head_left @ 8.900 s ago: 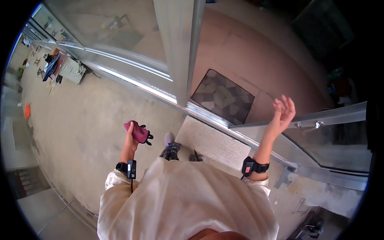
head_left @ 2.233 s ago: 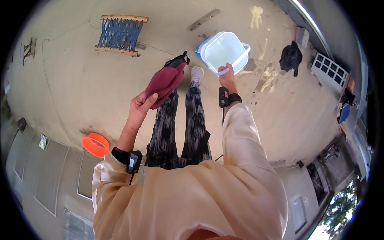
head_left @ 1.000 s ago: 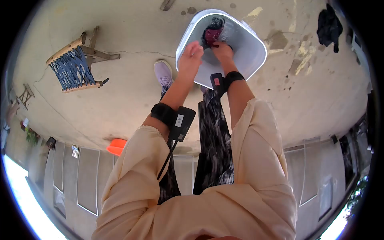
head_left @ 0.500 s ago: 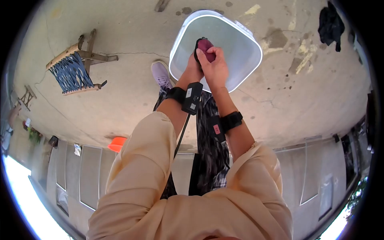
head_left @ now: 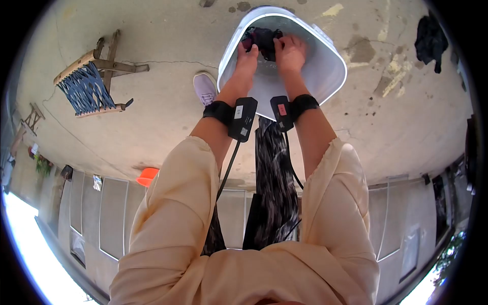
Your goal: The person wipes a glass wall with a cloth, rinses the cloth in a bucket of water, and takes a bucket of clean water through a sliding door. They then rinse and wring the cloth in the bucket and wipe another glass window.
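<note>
A dark cloth (head_left: 264,41) with a purple-red patch at its left side is spread between my two hands inside the white tub (head_left: 325,80). My left hand (head_left: 247,60) grips its left end, thumb on top. At the right end, my right hand (head_left: 290,53) pinches the cloth with fingers bent; the fingertips are partly hidden. Both hands are below the tub's rim. I cannot make out what kind of garment the cloth is.
A wooden folding stool (head_left: 91,84) with blue strap webbing lies to the left on the concrete ground. Dark fabric (head_left: 430,41) lies at the far right. An orange basin (head_left: 147,176) is at lower left, and my lilac shoe (head_left: 205,87) stands beside the tub.
My hands have moved apart, with the right going further right. The cloth, bunched with its purple-red part showing before, is now stretched out and mostly dark. The view has shifted slightly.
</note>
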Demonstrator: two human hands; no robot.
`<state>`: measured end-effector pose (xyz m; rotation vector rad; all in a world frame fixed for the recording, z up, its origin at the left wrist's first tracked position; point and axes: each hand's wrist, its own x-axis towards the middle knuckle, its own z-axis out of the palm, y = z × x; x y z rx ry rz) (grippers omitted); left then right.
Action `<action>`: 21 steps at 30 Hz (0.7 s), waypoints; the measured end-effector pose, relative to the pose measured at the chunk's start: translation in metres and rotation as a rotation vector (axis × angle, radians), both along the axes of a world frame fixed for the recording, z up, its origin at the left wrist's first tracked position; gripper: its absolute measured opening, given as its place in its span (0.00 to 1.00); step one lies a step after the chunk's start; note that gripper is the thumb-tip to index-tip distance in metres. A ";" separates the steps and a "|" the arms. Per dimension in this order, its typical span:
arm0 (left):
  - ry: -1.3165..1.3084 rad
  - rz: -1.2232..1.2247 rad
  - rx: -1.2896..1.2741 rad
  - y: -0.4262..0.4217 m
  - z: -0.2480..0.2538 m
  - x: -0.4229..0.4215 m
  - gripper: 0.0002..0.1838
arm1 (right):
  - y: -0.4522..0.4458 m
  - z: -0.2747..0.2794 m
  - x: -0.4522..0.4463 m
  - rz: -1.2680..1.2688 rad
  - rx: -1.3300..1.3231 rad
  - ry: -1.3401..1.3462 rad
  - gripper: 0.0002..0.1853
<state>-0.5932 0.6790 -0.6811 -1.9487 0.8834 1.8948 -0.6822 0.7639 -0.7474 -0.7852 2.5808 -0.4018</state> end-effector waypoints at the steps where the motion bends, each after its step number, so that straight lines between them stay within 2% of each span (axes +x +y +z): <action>1: 0.027 0.021 0.060 -0.001 0.002 0.001 0.36 | 0.002 -0.006 0.001 0.001 -0.003 0.000 0.14; 3: 0.050 0.042 0.122 0.001 0.008 0.003 0.38 | 0.007 -0.013 0.003 0.059 0.339 0.018 0.13; 4: 0.050 0.041 0.131 0.001 0.011 0.004 0.39 | 0.007 -0.017 -0.004 -0.119 0.439 -0.070 0.15; 5: 0.052 0.041 0.138 0.001 0.013 0.002 0.39 | 0.005 -0.020 -0.005 -0.113 0.434 -0.067 0.15; 7: 0.044 0.062 0.183 0.002 0.015 0.003 0.39 | -0.005 -0.003 0.000 -0.160 0.299 -0.414 0.16; 8: 0.040 0.079 0.223 0.001 0.015 0.002 0.39 | -0.002 0.015 0.005 -0.374 0.039 -0.464 0.17; 9: 0.046 0.077 0.219 -0.001 0.015 -0.002 0.39 | -0.005 0.037 0.006 -0.374 0.034 -0.458 0.17; 11: -0.069 0.257 0.272 0.001 0.016 -0.009 0.36 | -0.004 0.088 0.012 -0.479 0.031 -0.524 0.18; 12: -0.066 0.259 0.274 0.005 0.008 -0.004 0.36 | -0.002 0.116 0.017 -0.468 -0.052 -0.552 0.19; 14: 0.414 0.530 0.268 0.012 -0.017 0.011 0.29 | -0.005 0.150 0.025 -0.454 -0.142 -0.574 0.20; 15: 0.414 0.531 0.271 0.013 -0.014 0.011 0.29 | -0.008 0.161 0.027 -0.475 -0.192 -0.629 0.21; 17: 0.485 0.629 0.237 0.016 -0.007 0.012 0.23 | -0.015 0.168 0.028 -0.497 -0.240 -0.683 0.22; 19: 0.483 0.627 0.256 0.020 -0.007 0.017 0.22 | -0.026 0.161 0.025 -0.449 -0.135 -0.648 0.25; 21: 0.544 0.802 0.328 0.027 -0.010 0.016 0.21 | -0.028 0.133 0.029 -0.398 -0.127 -0.540 0.26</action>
